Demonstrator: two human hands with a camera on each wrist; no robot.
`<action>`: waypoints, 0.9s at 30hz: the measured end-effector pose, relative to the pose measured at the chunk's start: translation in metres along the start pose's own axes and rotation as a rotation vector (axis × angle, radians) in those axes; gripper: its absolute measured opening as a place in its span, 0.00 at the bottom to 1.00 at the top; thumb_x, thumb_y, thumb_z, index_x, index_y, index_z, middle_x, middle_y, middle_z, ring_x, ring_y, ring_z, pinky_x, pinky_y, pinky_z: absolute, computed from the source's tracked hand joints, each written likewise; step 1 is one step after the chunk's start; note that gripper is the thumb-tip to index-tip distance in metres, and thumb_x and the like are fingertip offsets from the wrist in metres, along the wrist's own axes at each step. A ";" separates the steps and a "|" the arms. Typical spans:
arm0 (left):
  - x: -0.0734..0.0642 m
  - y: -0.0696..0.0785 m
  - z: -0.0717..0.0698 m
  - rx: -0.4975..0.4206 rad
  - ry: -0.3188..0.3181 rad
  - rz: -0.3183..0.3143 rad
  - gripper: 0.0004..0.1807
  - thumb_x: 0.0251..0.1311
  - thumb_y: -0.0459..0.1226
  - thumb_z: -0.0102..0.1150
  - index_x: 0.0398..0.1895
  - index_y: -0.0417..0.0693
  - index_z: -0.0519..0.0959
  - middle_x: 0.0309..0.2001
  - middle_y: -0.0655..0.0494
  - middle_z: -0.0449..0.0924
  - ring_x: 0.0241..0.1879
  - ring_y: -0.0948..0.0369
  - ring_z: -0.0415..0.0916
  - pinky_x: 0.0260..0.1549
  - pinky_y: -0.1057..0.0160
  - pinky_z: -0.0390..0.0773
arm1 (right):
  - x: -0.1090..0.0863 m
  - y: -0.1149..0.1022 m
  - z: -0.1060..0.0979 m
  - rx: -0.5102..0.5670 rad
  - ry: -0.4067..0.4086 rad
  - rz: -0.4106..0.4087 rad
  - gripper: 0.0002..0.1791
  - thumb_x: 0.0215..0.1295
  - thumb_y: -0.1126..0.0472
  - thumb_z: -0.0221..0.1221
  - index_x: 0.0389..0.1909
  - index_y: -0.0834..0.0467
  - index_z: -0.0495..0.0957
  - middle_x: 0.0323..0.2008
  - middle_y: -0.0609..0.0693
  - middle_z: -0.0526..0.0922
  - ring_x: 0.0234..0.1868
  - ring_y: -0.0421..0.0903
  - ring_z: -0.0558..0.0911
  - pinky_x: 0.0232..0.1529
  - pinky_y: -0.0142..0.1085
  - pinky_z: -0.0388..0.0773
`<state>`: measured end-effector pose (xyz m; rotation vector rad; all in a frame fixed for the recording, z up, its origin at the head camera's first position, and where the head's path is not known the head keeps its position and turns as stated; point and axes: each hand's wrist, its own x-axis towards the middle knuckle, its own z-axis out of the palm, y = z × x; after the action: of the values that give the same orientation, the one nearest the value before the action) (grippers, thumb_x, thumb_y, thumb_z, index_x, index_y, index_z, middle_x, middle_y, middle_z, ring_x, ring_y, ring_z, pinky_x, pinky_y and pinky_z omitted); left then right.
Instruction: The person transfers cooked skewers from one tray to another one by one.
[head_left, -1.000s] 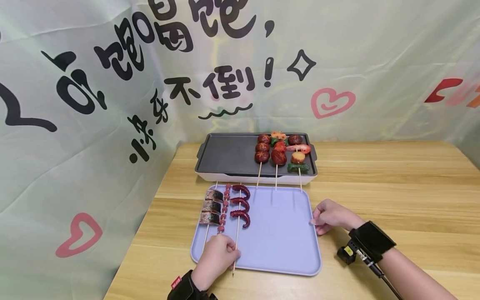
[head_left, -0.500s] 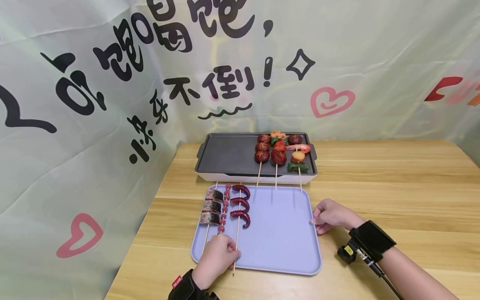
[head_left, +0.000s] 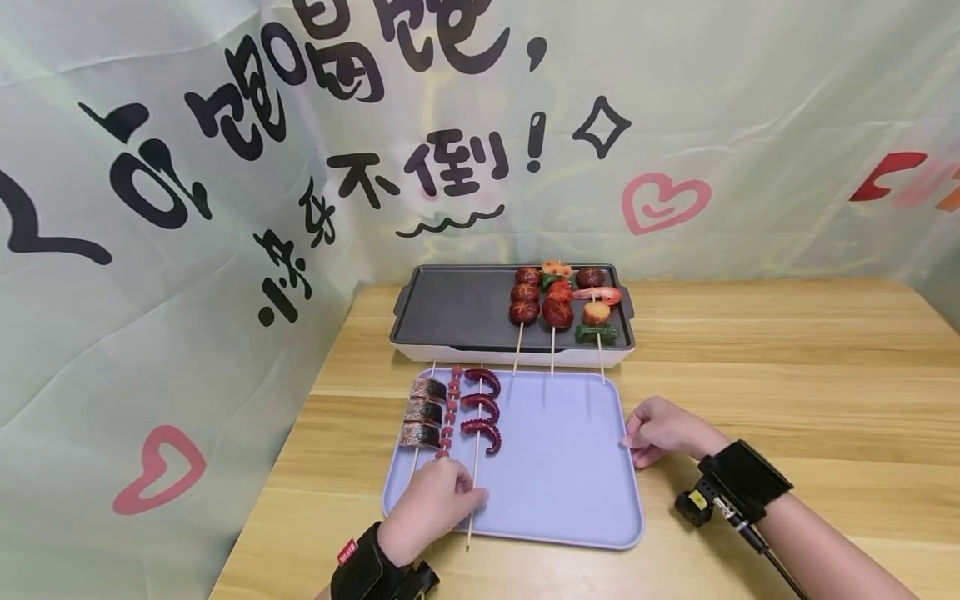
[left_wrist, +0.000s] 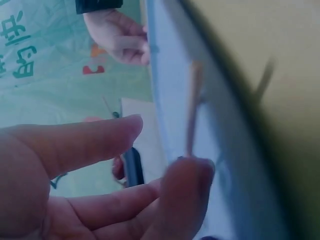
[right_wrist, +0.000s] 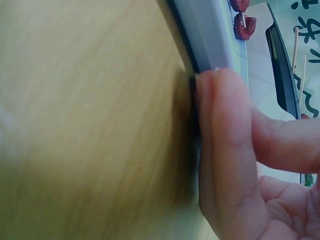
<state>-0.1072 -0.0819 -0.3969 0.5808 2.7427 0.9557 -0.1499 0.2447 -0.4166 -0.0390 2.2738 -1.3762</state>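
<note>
The person's left grip (head_left: 435,500) hung spread at the bare stick of the tentacle skewer (head_left: 481,406), thumb apart from the fingers and pinching nothing; whether skin brushed the stick could not be told. The right grip (head_left: 666,429) pinched the side rim of the lavender tray (head_left: 558,479), probably to steady it on the wooden surface (head_left: 780,358). The tentacle skewer lay in that tray, its stick overhanging the near rim, which likely made the end easy to take. Left of it lay the pink-piece skewer (head_left: 449,408) and the fish skewer (head_left: 422,412) with 3 dark-skinned chunks. Beyond, the griddle (head_left: 465,304) held 3 skewers on its right half: mushroom skewer (head_left: 524,293), mixed skewer (head_left: 558,313) and shrimp skewer (head_left: 597,314), sticks facing the person, presumably as handles.
</note>
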 end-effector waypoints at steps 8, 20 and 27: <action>0.023 0.013 -0.024 -0.009 0.039 0.058 0.13 0.52 0.41 0.59 0.32 0.39 0.79 0.20 0.56 0.74 0.19 0.65 0.67 0.19 0.66 0.70 | 0.001 -0.001 0.001 0.002 0.012 0.016 0.03 0.52 0.74 0.54 0.22 0.69 0.70 0.16 0.52 0.74 0.19 0.44 0.77 0.25 0.37 0.82; 0.097 0.016 -0.032 -0.366 0.100 0.014 0.12 0.56 0.38 0.56 0.39 0.38 0.77 0.33 0.40 0.80 0.27 0.52 0.79 0.28 0.61 0.81 | 0.001 0.000 0.001 0.002 0.014 0.015 0.04 0.52 0.74 0.55 0.22 0.69 0.70 0.16 0.51 0.74 0.19 0.44 0.77 0.25 0.37 0.82; 0.127 0.015 -0.031 -0.514 0.148 -0.095 0.14 0.57 0.38 0.55 0.35 0.32 0.77 0.29 0.38 0.80 0.27 0.51 0.80 0.29 0.59 0.82 | 0.001 0.000 0.002 0.014 0.029 0.025 0.04 0.51 0.75 0.55 0.22 0.68 0.70 0.16 0.52 0.73 0.18 0.43 0.77 0.25 0.36 0.82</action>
<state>-0.2268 -0.0355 -0.3681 0.2941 2.4553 1.6521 -0.1496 0.2432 -0.4176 0.0139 2.2804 -1.3888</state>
